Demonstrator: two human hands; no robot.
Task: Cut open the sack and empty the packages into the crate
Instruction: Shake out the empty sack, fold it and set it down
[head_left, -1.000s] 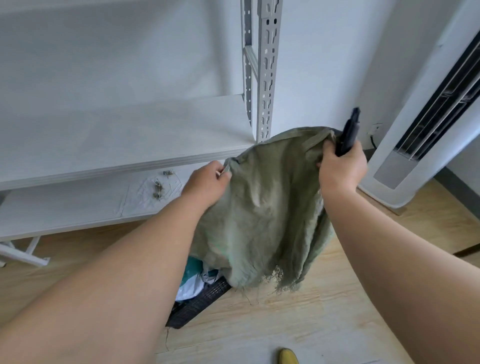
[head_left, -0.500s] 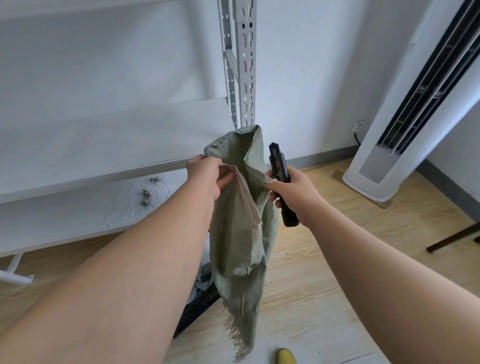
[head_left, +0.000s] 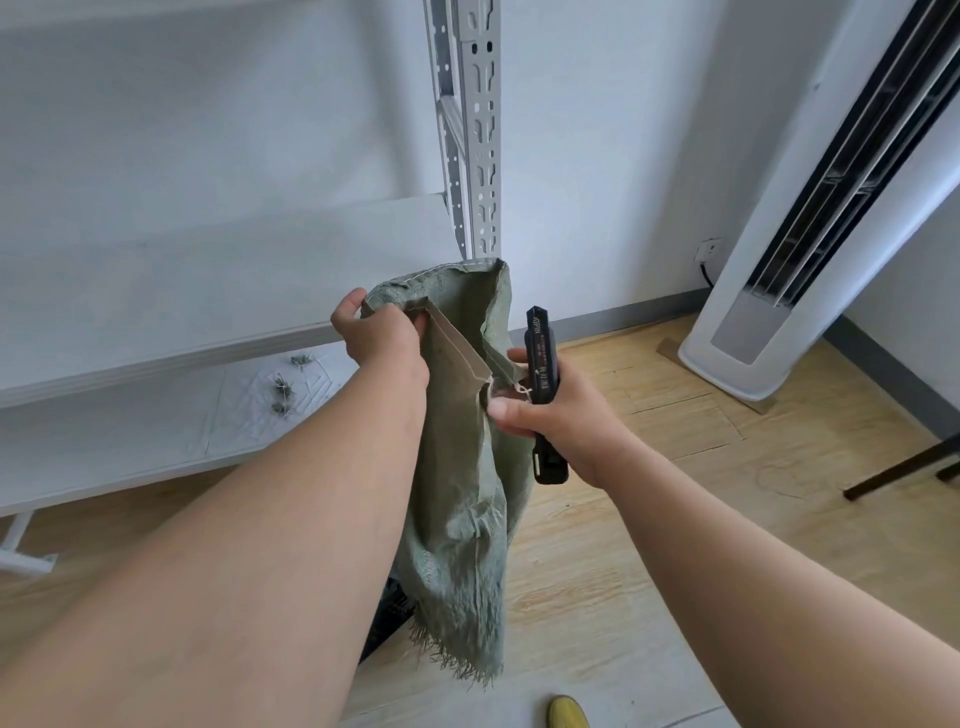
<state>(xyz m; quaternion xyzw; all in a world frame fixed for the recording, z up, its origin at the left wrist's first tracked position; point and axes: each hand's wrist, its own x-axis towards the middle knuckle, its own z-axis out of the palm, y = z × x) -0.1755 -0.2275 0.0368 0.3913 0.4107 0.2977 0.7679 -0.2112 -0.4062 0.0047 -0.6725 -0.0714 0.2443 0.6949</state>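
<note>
A limp green woven sack (head_left: 462, 499) hangs folded lengthwise in front of me, its frayed cut edge at the bottom. My left hand (head_left: 382, 335) grips the sack's upper seam. My right hand (head_left: 556, 410) holds a black utility knife (head_left: 543, 374) upright and also pinches the sack's edge with thumb and fingers. Only a dark corner of the black crate (head_left: 387, 618) shows beneath my left forearm; the packages in it are hidden.
A white metal shelving unit (head_left: 483, 130) with a low shelf (head_left: 156, 431) stands ahead on the left. A tall white floor air conditioner (head_left: 810, 234) stands at the right. Dark furniture legs (head_left: 904, 467) lie at the right edge. A yellow shoe tip (head_left: 569, 712) is below.
One second ago the sack was held spread wide between my hands. My hands have come together, folding the sack into a narrow hanging strip, and the packages and most of the crate are now out of sight.
</note>
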